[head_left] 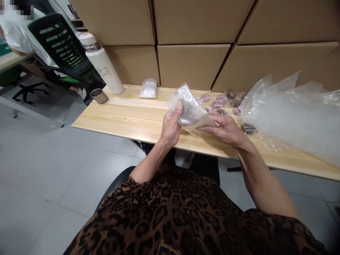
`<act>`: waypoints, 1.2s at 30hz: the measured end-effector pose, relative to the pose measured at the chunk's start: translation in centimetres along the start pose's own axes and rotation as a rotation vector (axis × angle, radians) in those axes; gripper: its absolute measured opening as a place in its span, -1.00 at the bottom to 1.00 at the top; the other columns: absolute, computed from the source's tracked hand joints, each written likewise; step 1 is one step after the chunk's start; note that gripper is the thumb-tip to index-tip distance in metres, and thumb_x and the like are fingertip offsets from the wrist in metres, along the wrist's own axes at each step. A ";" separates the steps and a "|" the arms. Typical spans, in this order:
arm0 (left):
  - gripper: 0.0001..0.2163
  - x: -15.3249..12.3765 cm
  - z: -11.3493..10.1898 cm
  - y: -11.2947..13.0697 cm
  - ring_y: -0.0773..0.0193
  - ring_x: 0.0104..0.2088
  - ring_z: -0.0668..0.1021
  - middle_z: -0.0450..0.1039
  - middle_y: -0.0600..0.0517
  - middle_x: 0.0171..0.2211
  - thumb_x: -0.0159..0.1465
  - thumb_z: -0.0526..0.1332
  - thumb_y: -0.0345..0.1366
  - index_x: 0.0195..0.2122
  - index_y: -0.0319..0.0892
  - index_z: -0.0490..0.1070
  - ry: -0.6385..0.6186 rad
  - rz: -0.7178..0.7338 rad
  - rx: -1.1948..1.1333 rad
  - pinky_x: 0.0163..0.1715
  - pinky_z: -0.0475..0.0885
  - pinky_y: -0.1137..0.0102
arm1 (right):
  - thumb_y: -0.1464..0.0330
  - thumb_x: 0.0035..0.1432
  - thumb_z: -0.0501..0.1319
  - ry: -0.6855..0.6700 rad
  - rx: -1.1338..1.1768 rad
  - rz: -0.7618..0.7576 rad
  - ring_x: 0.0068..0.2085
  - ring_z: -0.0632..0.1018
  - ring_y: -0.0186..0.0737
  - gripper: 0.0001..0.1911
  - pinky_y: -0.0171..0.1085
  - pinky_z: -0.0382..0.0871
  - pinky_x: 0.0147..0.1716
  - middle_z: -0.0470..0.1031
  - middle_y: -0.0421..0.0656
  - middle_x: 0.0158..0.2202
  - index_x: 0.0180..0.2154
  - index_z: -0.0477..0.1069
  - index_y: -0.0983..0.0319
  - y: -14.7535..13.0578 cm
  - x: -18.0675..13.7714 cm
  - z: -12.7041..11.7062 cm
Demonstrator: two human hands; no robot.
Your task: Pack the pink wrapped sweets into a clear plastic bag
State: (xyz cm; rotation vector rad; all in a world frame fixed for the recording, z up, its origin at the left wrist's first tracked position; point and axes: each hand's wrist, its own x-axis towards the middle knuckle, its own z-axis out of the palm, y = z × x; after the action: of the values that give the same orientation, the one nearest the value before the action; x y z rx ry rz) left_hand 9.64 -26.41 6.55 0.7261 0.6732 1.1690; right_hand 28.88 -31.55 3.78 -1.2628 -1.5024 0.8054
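Note:
A small clear plastic bag point(188, 108) with something dark inside is held up above the wooden table point(127, 117) by both hands. My left hand point(171, 127) grips its left side with the thumb on top. My right hand point(224, 129) pinches its lower right corner. Behind the bag, several small pink and dark items point(220, 102) lie on the table.
A heap of clear plastic bags point(294, 113) fills the table's right side. A white bottle point(102, 63), a metal cup point(98, 95) and a small packed bag point(148, 88) stand at the back left. Cardboard boxes point(193, 63) line the back. A person sits on a chair point(61, 46) at far left.

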 end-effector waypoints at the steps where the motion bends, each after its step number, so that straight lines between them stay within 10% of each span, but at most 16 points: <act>1: -0.88 0.0 0.0 0.2 -0.07 0.23 0.61 0.72 -0.06 -0.08 0.41 0.39 -0.20 -0.13 -0.10 0.65 -0.005 -0.010 0.023 0.10 0.61 0.17 | -0.04 0.02 0.57 0.041 -0.070 -0.076 -0.20 0.55 -0.08 -0.62 0.07 0.47 0.16 0.57 -0.22 -0.38 -0.45 0.60 0.09 -0.1 0.2 0.3; 14: -0.61 2.5 -1.6 -0.3 0.21 -0.25 0.65 0.69 -0.02 -0.28 0.06 0.64 -0.03 -0.21 -0.17 0.70 -0.381 -0.181 0.147 -0.07 0.48 0.27 | 0.13 0.27 0.32 0.531 -0.472 -0.263 0.18 0.52 0.07 -0.77 0.19 0.34 0.35 0.55 -0.02 0.11 -0.28 0.39 0.11 1.0 2.2 2.3; 23: -0.59 3.9 -1.6 0.8 0.17 -0.14 0.67 0.67 0.02 -0.27 -0.01 0.68 -0.12 -0.25 -0.16 0.61 -0.229 0.092 0.193 0.07 0.53 0.21 | 0.09 0.15 0.45 0.442 0.359 0.055 -0.19 0.62 -0.23 -0.57 -0.20 0.62 -0.24 0.59 -0.20 -0.04 -0.04 0.39 0.08 0.9 2.6 3.5; 31: -0.69 4.5 -2.7 -0.4 0.19 -0.24 0.60 0.60 0.02 -0.34 0.11 0.62 -0.09 -0.30 -0.15 0.62 -0.173 0.232 0.353 -0.05 0.49 0.29 | 0.00 -0.05 0.63 0.336 0.694 0.099 0.12 0.68 -0.07 -0.37 -0.02 0.64 0.14 0.70 -0.17 -0.06 -0.03 0.50 0.11 -0.2 3.2 7.2; 36: -0.41 5.2 -3.6 -0.4 0.19 -0.30 0.63 0.59 0.05 -0.35 0.09 0.62 0.03 0.08 -0.03 0.52 -0.139 0.183 0.241 -0.02 0.56 0.17 | 0.03 -0.05 0.63 0.444 0.627 0.057 0.07 0.70 -0.09 -0.38 -0.02 0.62 0.15 0.71 -0.16 -0.09 -0.04 0.50 0.12 0.1 4.3 7.9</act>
State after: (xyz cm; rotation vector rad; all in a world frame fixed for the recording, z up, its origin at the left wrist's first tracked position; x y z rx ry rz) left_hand 8.34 -20.89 3.62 1.0809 0.6469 1.2022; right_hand 21.49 -26.63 2.41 -0.9250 -0.7712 0.8728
